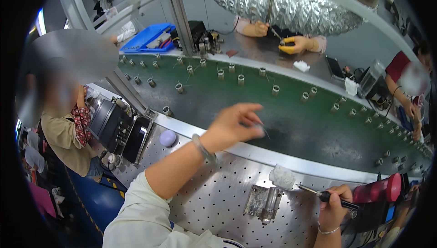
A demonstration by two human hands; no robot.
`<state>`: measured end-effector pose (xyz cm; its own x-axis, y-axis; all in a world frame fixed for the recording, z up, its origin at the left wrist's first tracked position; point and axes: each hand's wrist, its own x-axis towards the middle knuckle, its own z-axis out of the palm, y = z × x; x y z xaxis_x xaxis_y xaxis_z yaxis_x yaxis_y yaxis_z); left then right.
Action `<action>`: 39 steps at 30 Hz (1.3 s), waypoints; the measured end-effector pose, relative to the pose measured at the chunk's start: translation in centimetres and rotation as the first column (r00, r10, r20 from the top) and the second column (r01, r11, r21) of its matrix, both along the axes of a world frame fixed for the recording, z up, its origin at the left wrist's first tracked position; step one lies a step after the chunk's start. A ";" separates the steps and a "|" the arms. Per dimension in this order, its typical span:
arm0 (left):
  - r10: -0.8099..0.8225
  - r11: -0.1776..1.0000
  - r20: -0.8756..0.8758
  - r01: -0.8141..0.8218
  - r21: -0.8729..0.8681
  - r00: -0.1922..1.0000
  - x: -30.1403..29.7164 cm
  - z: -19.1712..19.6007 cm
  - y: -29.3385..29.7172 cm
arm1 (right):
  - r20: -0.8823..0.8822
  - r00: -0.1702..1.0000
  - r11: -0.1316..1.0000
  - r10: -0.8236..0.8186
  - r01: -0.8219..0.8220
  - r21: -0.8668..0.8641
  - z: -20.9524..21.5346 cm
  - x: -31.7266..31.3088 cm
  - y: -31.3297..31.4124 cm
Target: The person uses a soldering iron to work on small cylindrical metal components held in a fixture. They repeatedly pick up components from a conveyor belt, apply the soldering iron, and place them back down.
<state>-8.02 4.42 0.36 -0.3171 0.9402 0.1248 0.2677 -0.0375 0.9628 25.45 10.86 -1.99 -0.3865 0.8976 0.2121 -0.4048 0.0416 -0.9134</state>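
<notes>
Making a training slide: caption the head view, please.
Left hand above a green conveyor, right hand holding a soldering iron at a perforated bench.

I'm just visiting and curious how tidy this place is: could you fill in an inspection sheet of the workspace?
Surface: perforated metal table, alongside a green belt.
Job's things: pointed tool, its tip close to a whitish pad; metal cylinder on a block; many small tubes on the belt.
Clutter: purple round thing on the table; pink case at right.
Hands: left hand over the belt, grip unclear; right hand holds the tool.
Cables: dark ones behind the belt, too small to trace.
Surroundings: co-workers; silver duct; blue tray.
</notes>
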 end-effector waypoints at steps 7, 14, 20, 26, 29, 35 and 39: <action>0.370 0.867 -0.826 -0.479 0.141 0.425 -11.5 -2.8 0.5 | 0.063 0.997 0.996 0.040 -0.034 -0.086 -0.1 -0.5 0.0; 0.408 0.912 -0.671 -0.306 0.272 0.619 -3.3 1.0 -2.6 | 0.162 0.987 0.994 0.002 0.015 -0.105 -0.4 -0.3 0.2; 0.231 0.972 0.119 -0.224 -0.069 0.966 5.3 -3.0 -5.8 | 0.205 0.978 0.970 -0.049 0.096 -0.225 -0.3 -0.8 1.3; 0.301 0.946 0.382 -0.323 -0.006 0.874 6.3 -4.5 -5.7 | 0.076 0.997 0.941 0.033 -0.005 -0.339 -1.7 -1.4 3.3; 0.280 0.952 0.363 -0.307 0.017 0.889 6.1 -5.2 -5.8 | 0.130 0.991 0.971 0.043 -0.011 -0.240 -2.0 -1.1 3.7; 0.238 0.971 0.439 -0.214 -0.105 0.866 9.6 0.6 -6.1 | 0.128 0.990 0.972 0.053 -0.022 -0.235 -2.8 -0.3 3.4; 0.237 0.971 0.427 -0.232 -0.064 0.873 9.4 0.6 -6.3 | 0.185 0.980 0.975 0.078 -0.036 -0.218 -2.0 -0.4 3.2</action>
<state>1.38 -1.86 0.98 -0.5485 0.8320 -0.0831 -0.1717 -0.0148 0.9850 25.08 14.09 -3.96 -0.4532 0.8891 -0.0636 -0.2175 -0.1795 -0.9594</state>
